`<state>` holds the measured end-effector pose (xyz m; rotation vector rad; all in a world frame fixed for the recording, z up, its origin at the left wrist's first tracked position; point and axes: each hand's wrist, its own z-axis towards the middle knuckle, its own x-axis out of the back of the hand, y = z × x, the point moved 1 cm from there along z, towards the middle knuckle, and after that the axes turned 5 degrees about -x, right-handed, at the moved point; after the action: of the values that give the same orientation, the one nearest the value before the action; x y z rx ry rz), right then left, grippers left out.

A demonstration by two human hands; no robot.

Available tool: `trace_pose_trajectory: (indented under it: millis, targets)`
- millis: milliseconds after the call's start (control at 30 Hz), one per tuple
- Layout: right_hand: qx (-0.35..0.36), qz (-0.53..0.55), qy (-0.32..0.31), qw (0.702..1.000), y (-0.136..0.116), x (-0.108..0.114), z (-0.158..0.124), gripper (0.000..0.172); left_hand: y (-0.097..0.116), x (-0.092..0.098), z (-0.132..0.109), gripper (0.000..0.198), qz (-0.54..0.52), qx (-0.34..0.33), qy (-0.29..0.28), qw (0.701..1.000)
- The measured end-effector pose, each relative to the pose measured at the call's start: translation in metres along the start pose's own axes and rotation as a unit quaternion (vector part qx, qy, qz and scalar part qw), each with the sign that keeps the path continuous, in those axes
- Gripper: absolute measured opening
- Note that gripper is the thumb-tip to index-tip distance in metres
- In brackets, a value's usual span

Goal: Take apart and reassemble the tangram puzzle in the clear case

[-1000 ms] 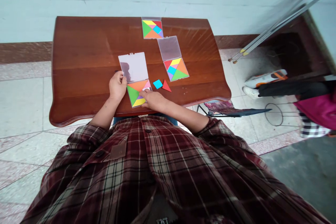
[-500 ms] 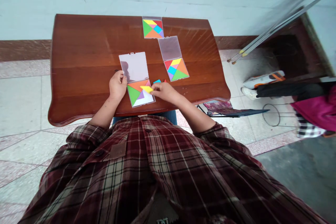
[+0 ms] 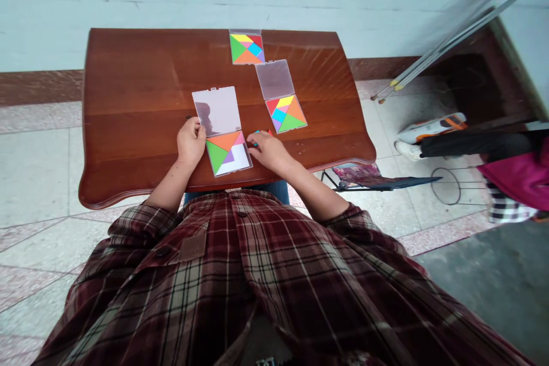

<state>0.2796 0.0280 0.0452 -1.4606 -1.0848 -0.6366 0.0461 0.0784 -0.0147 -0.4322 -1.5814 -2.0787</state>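
My left hand (image 3: 191, 142) has its fingers closed on the left edge of an open tangram case (image 3: 218, 110), near the hinge. In the case's lower half lie an orange triangle (image 3: 223, 142), a green triangle (image 3: 218, 154), a pink piece (image 3: 239, 138) and a purple piece (image 3: 230, 156); white base shows at lower right. My right hand (image 3: 269, 152) is just right of the case, thumb and forefinger apart, with no piece visible between them. A red piece (image 3: 270, 132) and a blue piece (image 3: 256, 143) peek out around its fingers, mostly covered. The yellow piece is out of sight.
A filled tangram case (image 3: 286, 113) lies open to the right on the brown table (image 3: 137, 86). Another filled case (image 3: 247, 48) sits at the far edge. Beyond the table's right side are a folding chair (image 3: 364, 178), crutches (image 3: 424, 63) and a person's leg (image 3: 450, 145).
The yellow piece, held over the case by my right hand before, is no longer visible. That hand has shifted slightly right, over the loose pieces. My left hand stays at the case edge.
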Motion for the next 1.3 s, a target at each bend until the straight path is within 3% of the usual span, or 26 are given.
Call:
trace_pose_trajectory:
  millis: [133,267,500,1067,1167,1300]
  targets:
    - [0.063,-0.026,-0.058,0.996,-0.029,-0.006,0.023,0.04,-0.001,-0.001,0.0,0.012,-0.006,-0.004,-0.002,1.0]
    - [0.091,-0.084,-0.085,0.989,-0.04,-0.009,0.037,0.049,0.0,-0.001,-0.001,0.013,-0.014,-0.004,-0.004,1.0]
    - [0.125,-0.134,-0.082,0.98,-0.039,-0.014,0.033,0.046,0.004,0.001,-0.002,0.012,-0.008,-0.006,-0.009,1.0]
    - [0.093,-0.172,-0.097,0.976,-0.042,-0.011,0.013,0.03,0.003,0.0,-0.002,0.012,0.003,0.004,-0.003,1.0]
    - [0.111,-0.133,-0.083,0.981,-0.04,-0.01,0.023,0.036,0.002,0.0,-0.001,0.012,0.007,0.004,-0.004,1.0]
    - [0.115,-0.133,-0.117,0.978,-0.043,-0.01,0.039,0.047,0.005,0.001,-0.001,0.011,0.011,0.0,-0.004,1.0]
